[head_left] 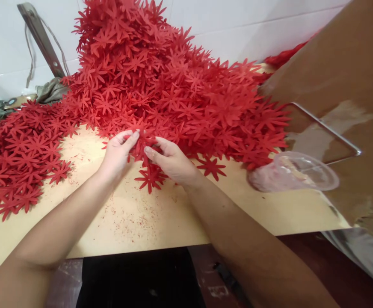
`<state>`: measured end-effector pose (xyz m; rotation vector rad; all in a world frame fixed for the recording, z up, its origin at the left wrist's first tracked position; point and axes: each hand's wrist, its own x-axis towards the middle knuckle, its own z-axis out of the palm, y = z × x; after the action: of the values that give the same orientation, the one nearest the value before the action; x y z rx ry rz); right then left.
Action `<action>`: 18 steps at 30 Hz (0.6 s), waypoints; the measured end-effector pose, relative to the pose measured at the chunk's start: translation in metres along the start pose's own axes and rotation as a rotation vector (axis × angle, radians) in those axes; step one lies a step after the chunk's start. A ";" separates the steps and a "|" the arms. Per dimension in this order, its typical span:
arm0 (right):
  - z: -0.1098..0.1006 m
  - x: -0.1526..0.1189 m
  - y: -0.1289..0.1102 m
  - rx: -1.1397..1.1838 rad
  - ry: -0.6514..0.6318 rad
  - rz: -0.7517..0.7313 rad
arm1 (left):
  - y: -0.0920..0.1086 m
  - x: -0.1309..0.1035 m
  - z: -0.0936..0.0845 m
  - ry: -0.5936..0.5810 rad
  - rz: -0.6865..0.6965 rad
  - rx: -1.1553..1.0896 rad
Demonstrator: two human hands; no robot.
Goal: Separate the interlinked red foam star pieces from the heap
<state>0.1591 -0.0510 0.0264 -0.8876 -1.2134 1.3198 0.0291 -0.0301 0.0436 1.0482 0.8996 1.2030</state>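
My left hand point(121, 148) pinches a red flower-shaped piece point(139, 149) with thin pointed petals between thumb and fingers. Close beside it, my right hand point(170, 157) grips the other side of the same piece, thumb and fingers closed. Both hands are above the table at the front edge of a tall heap of red flower pieces point(173, 90). Just below the hands lies a loose red flower piece point(151, 177), partly overlapped by the held one. Another single flower piece point(211, 167) rests to the right of my right wrist.
A second, flatter pile of red flower pieces point(16, 149) spreads at left. Red crumbs dot the pale tabletop point(131, 222). At right are a clear plastic tub point(321, 175) on its side and a large brown cardboard panel point(343, 85). A metal bar point(40, 38) leans against the white wall.
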 end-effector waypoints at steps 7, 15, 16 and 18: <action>-0.006 0.002 0.001 -0.080 0.106 -0.007 | 0.009 0.010 -0.011 0.179 -0.109 -0.089; -0.007 0.000 -0.002 -0.260 0.198 -0.036 | 0.009 0.001 0.000 0.008 -0.102 0.003; -0.007 0.000 -0.002 -0.272 0.189 -0.041 | 0.008 0.000 0.001 -0.045 -0.094 0.018; -0.006 0.000 0.000 -0.257 0.154 -0.058 | 0.007 -0.002 0.002 -0.112 -0.068 0.048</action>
<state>0.1647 -0.0501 0.0255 -1.1072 -1.2945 1.0438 0.0290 -0.0320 0.0507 1.1043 0.8738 1.0605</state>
